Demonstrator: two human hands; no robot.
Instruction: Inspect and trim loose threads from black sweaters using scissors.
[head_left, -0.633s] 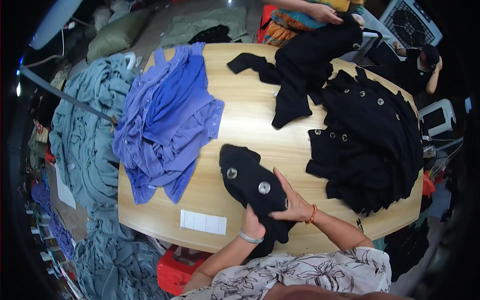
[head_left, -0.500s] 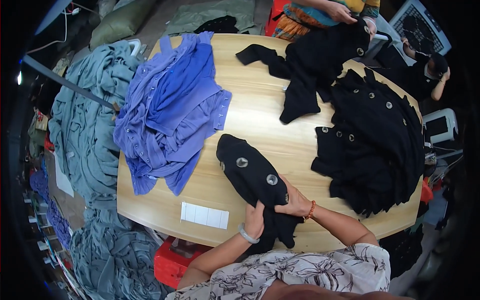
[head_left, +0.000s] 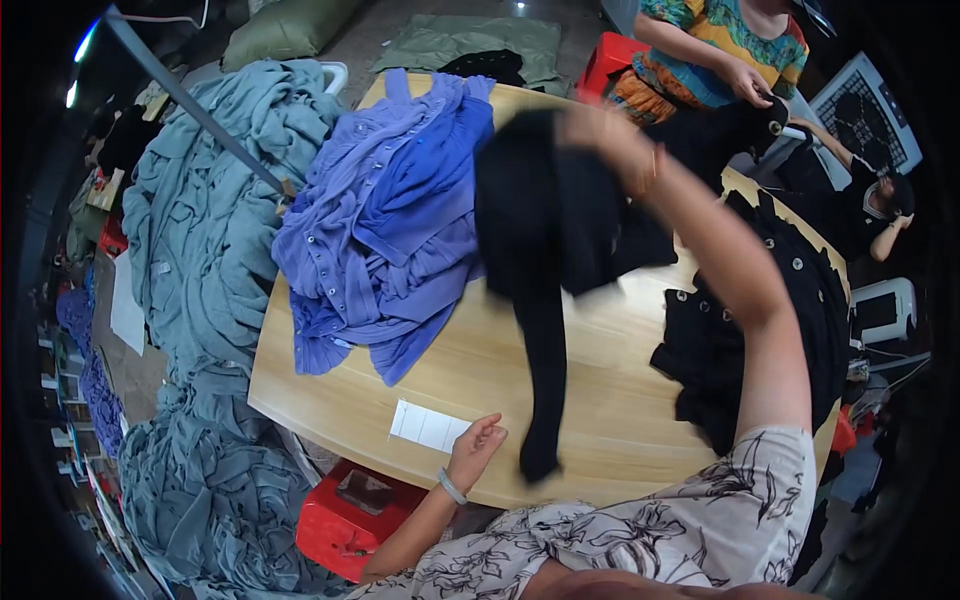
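Observation:
My right hand (head_left: 603, 140), blurred by motion, is raised over the far middle of the table and grips a black cardigan (head_left: 520, 200) near its top. The cardigan hangs in the air, one long sleeve dangling toward the near edge. My left hand (head_left: 478, 445) holds nothing; its fingers are loosely bent and apart, beside a white paper strip (head_left: 425, 424) on the table. Left of the cardigan lies a heap of purple button-front garments (head_left: 370, 220). To the right is a pile of black garments (head_left: 720, 330) with large round buttons.
The wooden table (head_left: 620, 400) has grey-green garments (head_left: 220, 230) heaped along its left side. A red stool (head_left: 350, 515) stands at the near left. Across the table, a person (head_left: 720, 60) handles another black garment. A pole (head_left: 200, 110) slants in at the left.
My right hand has lifted the black cardigan up and away from me, unfolding it. My left hand has let go and stayed near the table's front edge. The view has shifted slightly.

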